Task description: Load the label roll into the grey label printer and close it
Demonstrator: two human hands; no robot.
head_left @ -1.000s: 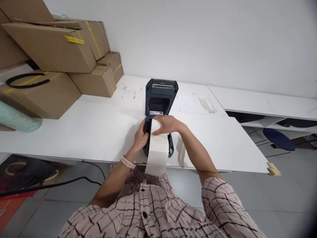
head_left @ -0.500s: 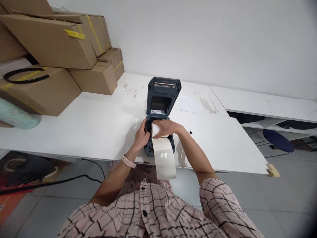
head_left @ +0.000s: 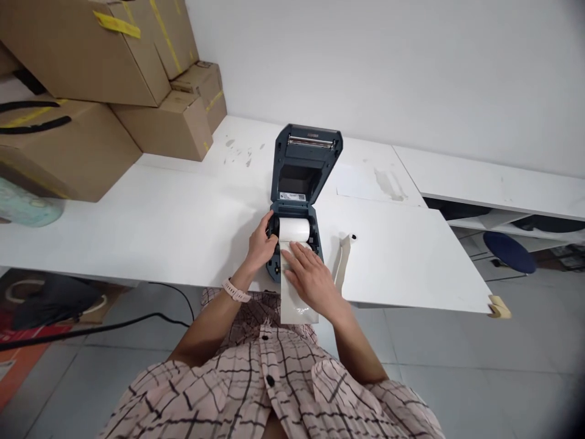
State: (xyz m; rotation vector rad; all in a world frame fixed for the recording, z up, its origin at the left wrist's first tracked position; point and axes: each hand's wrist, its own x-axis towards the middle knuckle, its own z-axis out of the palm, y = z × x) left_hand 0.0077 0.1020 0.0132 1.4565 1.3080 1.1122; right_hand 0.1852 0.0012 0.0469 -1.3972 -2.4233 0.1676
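Observation:
A dark blue-grey label printer stands on the white table with its lid raised. Inside its bay lies a white label roll, and a strip of labels runs from it over the printer's front and past the table edge. My left hand grips the printer's left side, thumb at the inner edge beside the roll. Flat on the strip, just in front of the roll, rests my right hand with its fingers stretched out. It holds nothing.
A small roll with a curled paper strip lies right of the printer. Cardboard boxes are stacked at the back left, near a pale green cylinder. The white table ends close to my body. A dark blue stool stands at right.
My right hand has left the label roll and moved toward me, now flat on the strip. The roll shows fully. My left hand stays on the printer's side. The camera view has shifted slightly.

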